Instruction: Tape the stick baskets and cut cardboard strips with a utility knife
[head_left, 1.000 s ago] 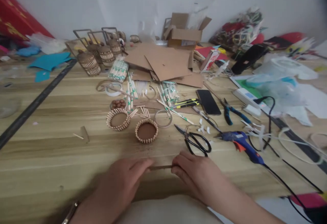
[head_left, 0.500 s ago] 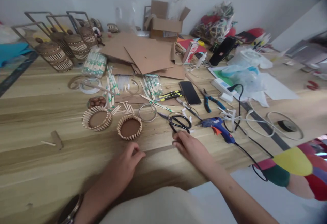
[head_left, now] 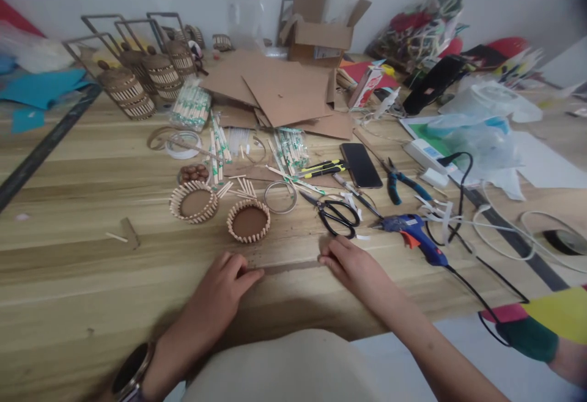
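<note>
My left hand rests low over the table, left of centre, fingers curled and thumb pointing right. My right hand is just below the handles of the black scissors, its fingers pressed together. Between the hands lies a thin brown band; I cannot tell whether it is a strip or wood grain. What either hand holds, if anything, is hidden. Above my left hand stands a round brown base ringed with short sticks. A second ringed base is to its left.
A blue glue gun with a cable lies right of the scissors. Behind are pliers, a phone, cutters, a tape ring, bagged sticks, cardboard sheets and small barrel-shaped lanterns.
The view has shifted, so the table items appear farther right. My right hand appears slightly lower relative to the scissors. Both hands keep nearly the same shape.
</note>
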Tool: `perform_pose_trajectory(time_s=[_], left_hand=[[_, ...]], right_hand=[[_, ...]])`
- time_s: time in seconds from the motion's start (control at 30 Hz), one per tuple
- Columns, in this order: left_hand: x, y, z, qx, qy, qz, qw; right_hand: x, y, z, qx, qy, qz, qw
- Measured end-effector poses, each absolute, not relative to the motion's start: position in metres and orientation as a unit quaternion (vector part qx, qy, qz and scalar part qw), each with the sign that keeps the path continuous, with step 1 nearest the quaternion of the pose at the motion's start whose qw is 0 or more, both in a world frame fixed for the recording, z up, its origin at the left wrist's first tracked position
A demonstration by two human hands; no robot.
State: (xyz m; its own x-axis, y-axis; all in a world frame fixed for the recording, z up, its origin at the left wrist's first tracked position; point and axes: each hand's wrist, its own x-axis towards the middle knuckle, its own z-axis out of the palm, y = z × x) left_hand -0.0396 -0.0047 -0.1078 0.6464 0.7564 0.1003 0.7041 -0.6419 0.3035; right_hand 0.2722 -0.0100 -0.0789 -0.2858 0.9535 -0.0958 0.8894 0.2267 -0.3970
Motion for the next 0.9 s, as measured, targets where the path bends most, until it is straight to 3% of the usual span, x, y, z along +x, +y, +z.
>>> perform_pose_trajectory(time_s=[0.2, 0.47, 0.7, 0.9], left_hand=[[-0.04, -0.011, -0.105, 0.916, 0.378, 0.131, -0.034], [-0.032, -0.019, -0.106, 0.941, 0.324, 0.094, -0.035], [-0.036, -0.029, -0.112, 0.938, 0.336, 0.076, -0.036], [-0.036, -0.027, -0.111, 0.935, 0.342, 0.088, 0.014]], right_hand=[[0.279, -0.011, -0.079, -0.58, -0.803, 0.126, 0.047], [0.247, 0.027, -0.051, -0.493, -0.867, -0.05, 0.049], [0.2, 0.092, -0.068, -0.493, -0.868, -0.058, 0.022], [0.212, 0.081, -0.053, -0.482, -0.872, -0.076, 0.036]])
